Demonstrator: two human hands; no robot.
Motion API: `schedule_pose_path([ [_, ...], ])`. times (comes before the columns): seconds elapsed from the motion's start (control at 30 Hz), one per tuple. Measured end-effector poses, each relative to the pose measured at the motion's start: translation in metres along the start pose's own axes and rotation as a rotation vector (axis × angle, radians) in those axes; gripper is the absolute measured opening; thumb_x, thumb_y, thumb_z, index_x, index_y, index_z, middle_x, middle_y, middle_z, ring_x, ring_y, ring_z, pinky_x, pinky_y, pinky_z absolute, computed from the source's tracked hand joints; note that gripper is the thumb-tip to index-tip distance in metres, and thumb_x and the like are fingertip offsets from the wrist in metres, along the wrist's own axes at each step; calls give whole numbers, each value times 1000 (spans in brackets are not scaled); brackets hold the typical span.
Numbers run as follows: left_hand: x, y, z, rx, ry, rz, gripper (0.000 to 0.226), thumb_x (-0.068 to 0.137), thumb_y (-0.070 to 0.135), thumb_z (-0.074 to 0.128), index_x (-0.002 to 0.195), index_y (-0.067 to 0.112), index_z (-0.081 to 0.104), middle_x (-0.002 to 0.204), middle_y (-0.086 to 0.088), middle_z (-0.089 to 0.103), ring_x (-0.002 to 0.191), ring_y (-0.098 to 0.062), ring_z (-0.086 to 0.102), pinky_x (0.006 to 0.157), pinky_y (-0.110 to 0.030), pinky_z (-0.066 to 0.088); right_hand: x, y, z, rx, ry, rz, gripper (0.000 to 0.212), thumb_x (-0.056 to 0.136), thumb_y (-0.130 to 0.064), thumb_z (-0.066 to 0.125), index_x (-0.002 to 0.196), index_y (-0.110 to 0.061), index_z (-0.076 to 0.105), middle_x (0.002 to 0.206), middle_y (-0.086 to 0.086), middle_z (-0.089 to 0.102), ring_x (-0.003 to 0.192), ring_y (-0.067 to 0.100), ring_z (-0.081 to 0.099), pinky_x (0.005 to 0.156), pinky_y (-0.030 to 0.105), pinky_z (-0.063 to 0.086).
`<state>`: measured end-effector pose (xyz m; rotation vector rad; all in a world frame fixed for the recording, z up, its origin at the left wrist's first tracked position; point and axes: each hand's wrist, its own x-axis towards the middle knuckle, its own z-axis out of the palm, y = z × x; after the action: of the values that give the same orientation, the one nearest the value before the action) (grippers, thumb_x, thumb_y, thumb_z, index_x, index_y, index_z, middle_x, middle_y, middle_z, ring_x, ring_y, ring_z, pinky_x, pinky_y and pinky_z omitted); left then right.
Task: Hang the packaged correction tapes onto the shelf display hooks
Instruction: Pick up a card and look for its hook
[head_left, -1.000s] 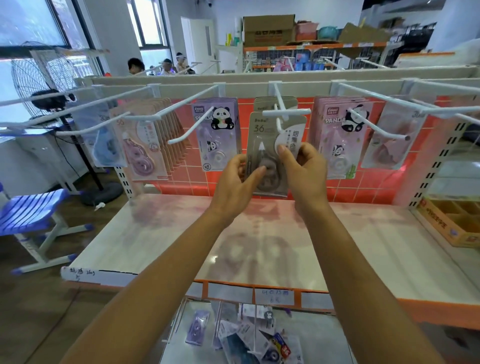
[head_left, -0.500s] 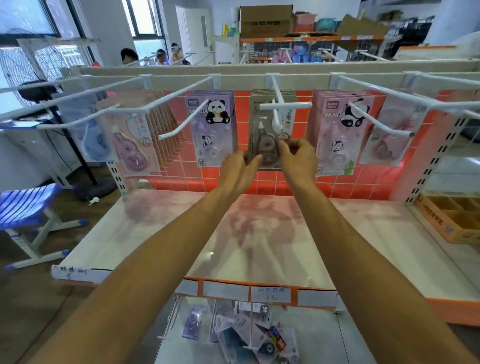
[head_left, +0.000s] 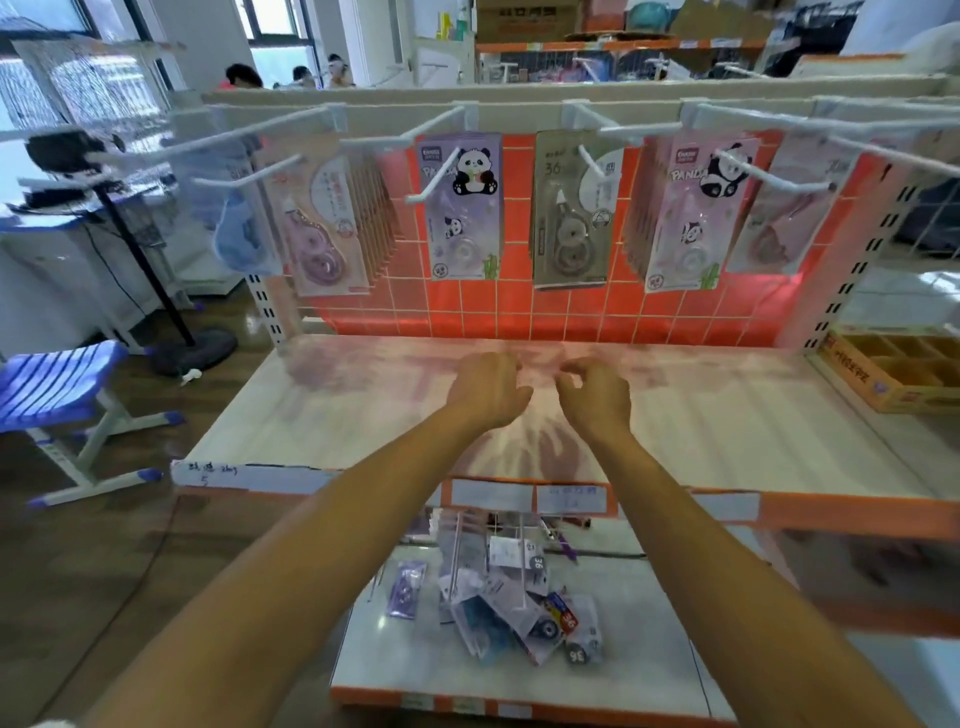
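The back panel (head_left: 519, 312) is orange-red with a white grid. Black-and-white pandas mark the lilac pack (head_left: 462, 223) and the pink pack (head_left: 685, 228); the middle pack (head_left: 569, 234) is grey-brown. The hooks (head_left: 434, 175) are white, the chair (head_left: 57, 379) blue

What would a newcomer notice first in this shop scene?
The bright orange tiled panel at the back stands out, with panda packs hanging on white hooks across it. In front, the left hand and right hand hover empty over the white shelf. Below, loose packs lie jumbled on the lower shelf.
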<state>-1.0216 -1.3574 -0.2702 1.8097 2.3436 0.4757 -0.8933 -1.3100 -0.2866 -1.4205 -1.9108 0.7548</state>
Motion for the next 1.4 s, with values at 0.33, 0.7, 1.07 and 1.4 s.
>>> schedule_pose_path([
  [0.33,-100,-27,21,-7,-32,106,43,93,24,57,135,15,50,127,-8,58,116,-28,55,94,-40,46,-113,-1,32,-62,25,-144,30,91,-11,58,119,-5,64,121,11,65,115,27,58,97,34,43],
  [0.7,-171,-33,70,-39,-150,154,28,91,16,49,117,13,60,114,-8,66,101,-28,62,84,-42,53,-204,34,52,-39,-35,-109,27,89,-2,56,111,-10,70,106,9,70,96,24,63,77,20,42],
  [1.07,-177,2,174,-43,-438,124,33,92,16,50,124,15,57,113,-11,66,103,-31,61,83,-41,51,-223,146,58,42,-162,263,28,92,-10,57,119,-10,64,118,9,66,111,27,59,92,33,45],
  [1.4,-167,-9,359,-76,-642,15,41,90,24,61,130,16,54,127,-7,61,115,-24,57,97,-37,47,-216,317,125,31,-304,543,28,90,-15,61,117,-10,61,117,8,66,106,25,61,87,27,44],
])
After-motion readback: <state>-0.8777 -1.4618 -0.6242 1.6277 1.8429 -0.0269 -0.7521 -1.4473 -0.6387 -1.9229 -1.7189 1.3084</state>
